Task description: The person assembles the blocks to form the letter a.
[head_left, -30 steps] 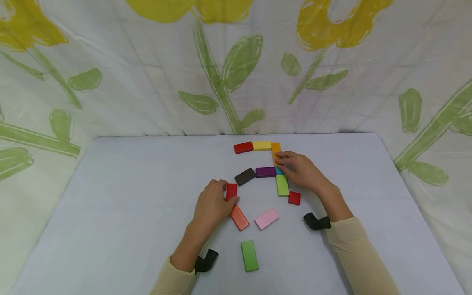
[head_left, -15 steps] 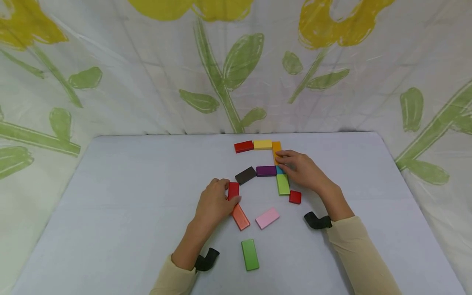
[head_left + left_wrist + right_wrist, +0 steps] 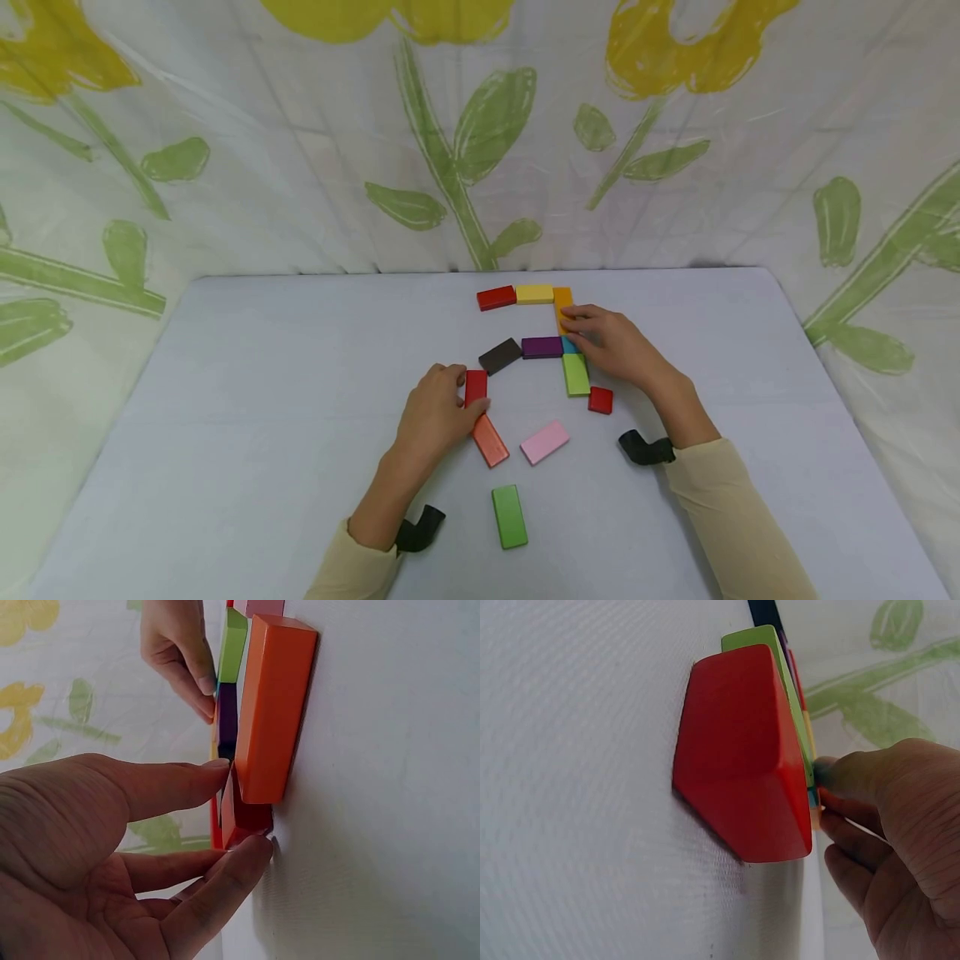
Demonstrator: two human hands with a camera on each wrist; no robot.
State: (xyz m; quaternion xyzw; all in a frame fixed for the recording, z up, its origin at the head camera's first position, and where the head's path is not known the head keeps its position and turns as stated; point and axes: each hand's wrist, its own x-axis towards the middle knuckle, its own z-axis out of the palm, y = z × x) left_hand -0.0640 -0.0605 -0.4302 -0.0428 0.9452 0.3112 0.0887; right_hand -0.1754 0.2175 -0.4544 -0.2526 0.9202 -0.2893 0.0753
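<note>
In the head view my left hand (image 3: 433, 412) pinches a red block (image 3: 476, 385) lengthwise, thumb at its near end and fingers at its far end. The near end meets an orange-red block (image 3: 491, 442), which looms large in the left wrist view. To the right, my right hand (image 3: 618, 346) rests its fingertips on an amber block (image 3: 562, 298), fingers loosely bent. Its thumb touches a small blue block (image 3: 570, 347), partly hidden under it. A lime block (image 3: 576, 375) adjoins the blue one, with a short red block (image 3: 735, 742) at its near corner.
Purple (image 3: 542, 347) and dark grey (image 3: 500, 356) blocks run left from the blue one. Farther back lie yellow (image 3: 534, 294) and red (image 3: 496, 298) blocks. Pink (image 3: 545, 442) and green (image 3: 510, 517) blocks lie apart, nearer me, on the white tabletop (image 3: 262, 433).
My left hand has shifted the red block very slightly to the right over the last second. The right hand stays where it was, and the other blocks keep their places.
</note>
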